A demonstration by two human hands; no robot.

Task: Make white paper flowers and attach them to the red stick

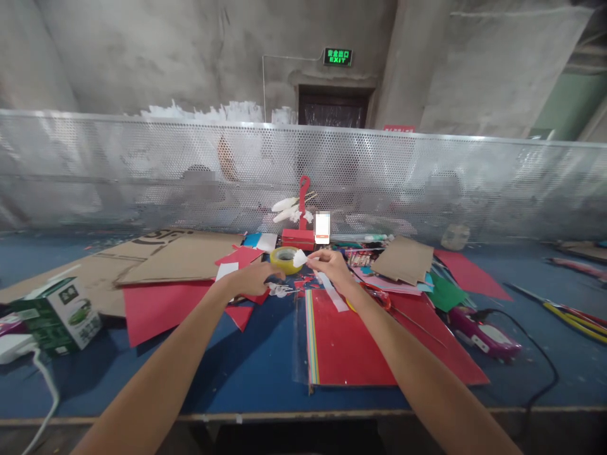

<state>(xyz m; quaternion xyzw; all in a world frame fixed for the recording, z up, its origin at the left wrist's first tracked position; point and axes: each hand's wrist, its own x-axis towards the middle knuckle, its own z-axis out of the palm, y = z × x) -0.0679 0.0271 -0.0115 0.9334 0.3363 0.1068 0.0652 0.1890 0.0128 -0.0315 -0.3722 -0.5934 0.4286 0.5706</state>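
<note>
My right hand (329, 264) pinches a small white paper piece with a scalloped edge, like a paper flower (300, 258), between thumb and fingertips. It is held just right of a roll of yellow tape (277, 260). Lower down on the left, my left hand (258, 278) hovers with its fingers curved and apart, nothing seen in them. Close to its fingertips lie crumpled white paper pieces (279, 289) on the blue table. Red paper scraps (300, 288) are scattered between the hands. A white paper strip (333, 292) runs under my right hand.
Red paper sheets in a clear sleeve (351, 341) lie under my right forearm, with red-handled scissors (379, 295) on top. Cardboard (171, 259) and a green box (61, 316) stand left. A purple corded device (486, 335) and pliers (569, 316) lie right. A perforated metal screen (256, 164) closes the back.
</note>
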